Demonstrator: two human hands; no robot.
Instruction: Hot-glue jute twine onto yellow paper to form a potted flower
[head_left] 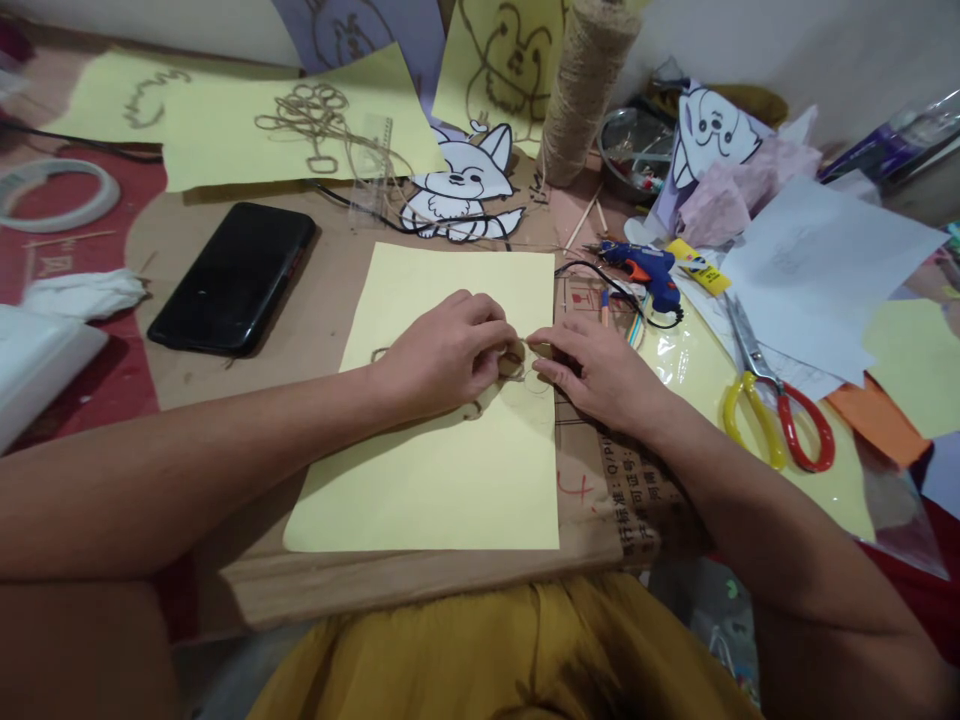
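A sheet of yellow paper [450,490] lies in front of me with faint pencil lines and short curved bits of brown twine on it. Over its right half, my left hand [461,350] is closed, thumb and fingers pinching a small loop of twine [513,362]. My right hand [600,372] comes in from the right with bent fingers. Its thumb and index fingertips are close together at the loop's right side, by a pencilled circle. Partly hidden behind my left hand, another twine curve [379,354] sits on the paper.
A black phone [234,280] lies to the left, with a roll of tape [60,195] beyond it. To the right are a blue glue gun [645,270] and scissors [765,385]. Behind stand a twine spool [589,90], a fox cutout [465,185] and a paper with loose twine [225,140].
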